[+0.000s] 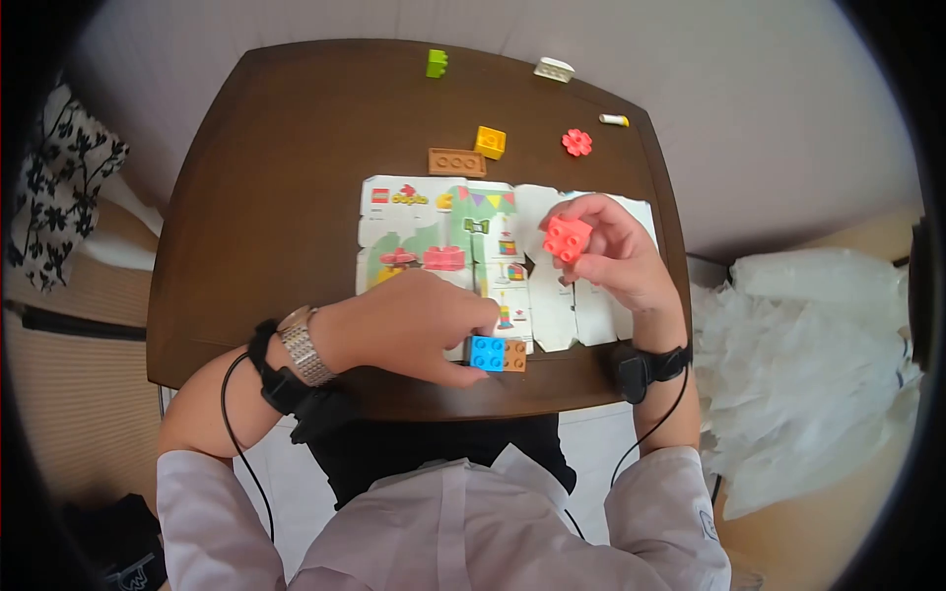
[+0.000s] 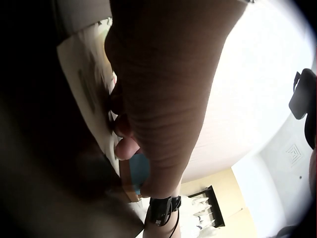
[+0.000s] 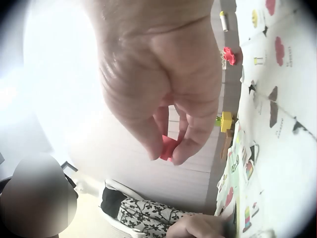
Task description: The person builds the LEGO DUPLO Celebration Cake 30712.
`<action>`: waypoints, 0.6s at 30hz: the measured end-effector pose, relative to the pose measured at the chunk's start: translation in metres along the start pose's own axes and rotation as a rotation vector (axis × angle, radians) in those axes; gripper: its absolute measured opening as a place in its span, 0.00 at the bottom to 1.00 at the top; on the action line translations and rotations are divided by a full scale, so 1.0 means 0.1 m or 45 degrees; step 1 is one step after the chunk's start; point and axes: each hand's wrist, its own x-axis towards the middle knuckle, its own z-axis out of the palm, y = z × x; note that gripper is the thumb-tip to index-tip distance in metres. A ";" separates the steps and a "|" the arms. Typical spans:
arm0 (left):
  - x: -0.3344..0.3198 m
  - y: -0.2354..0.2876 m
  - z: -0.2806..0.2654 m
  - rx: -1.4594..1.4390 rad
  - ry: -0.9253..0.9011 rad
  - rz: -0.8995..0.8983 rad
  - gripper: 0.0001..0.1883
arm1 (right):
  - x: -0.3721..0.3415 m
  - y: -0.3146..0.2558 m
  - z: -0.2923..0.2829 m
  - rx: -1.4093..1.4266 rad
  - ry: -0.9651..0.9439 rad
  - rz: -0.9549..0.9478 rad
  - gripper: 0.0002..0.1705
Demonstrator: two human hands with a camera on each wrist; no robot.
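Between the thumb and fingers of my right hand (image 1: 623, 258) is a coral-pink toy brick (image 1: 566, 239) with studs, raised over the right part of the sheet. The right wrist view shows the same coral-pink brick (image 3: 168, 147) pinched at the fingertips. My left hand (image 1: 409, 325) reaches across the front of the table and holds a blue studded brick (image 1: 487, 353) between thumb and fingers. A brown brick (image 1: 516, 356) sticks out to the right from under the blue one. In the left wrist view, the hand hides much of the blue brick (image 2: 139, 167).
Under the hands lies a creased, printed instruction sheet (image 1: 374, 236). Behind it are a brown plate brick (image 1: 456, 163), a yellow brick (image 1: 490, 143) and a coral flower piece (image 1: 577, 143). Farther back lie a green brick (image 1: 436, 64), a white piece (image 1: 554, 70) and a small white-and-yellow cylinder (image 1: 613, 120).
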 end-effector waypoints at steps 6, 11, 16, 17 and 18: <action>0.05 0.06 -0.01 -0.055 -0.070 -0.127 0.15 | -0.03 0.03 0.00 0.283 -0.074 -0.024 0.30; 0.09 0.09 -0.02 -0.048 -0.101 -0.165 0.15 | -0.03 0.05 0.06 0.527 -0.037 -0.064 0.35; 0.12 0.12 -0.04 -0.045 -0.067 -0.177 0.15 | -0.02 0.05 0.07 0.832 -0.031 -0.115 0.37; 0.13 0.13 -0.05 -0.043 -0.077 -0.177 0.15 | -0.03 0.04 0.05 0.838 -0.024 -0.120 0.37; 0.13 0.13 -0.05 -0.036 -0.078 -0.175 0.15 | -0.03 0.04 0.03 0.735 -0.025 -0.102 0.37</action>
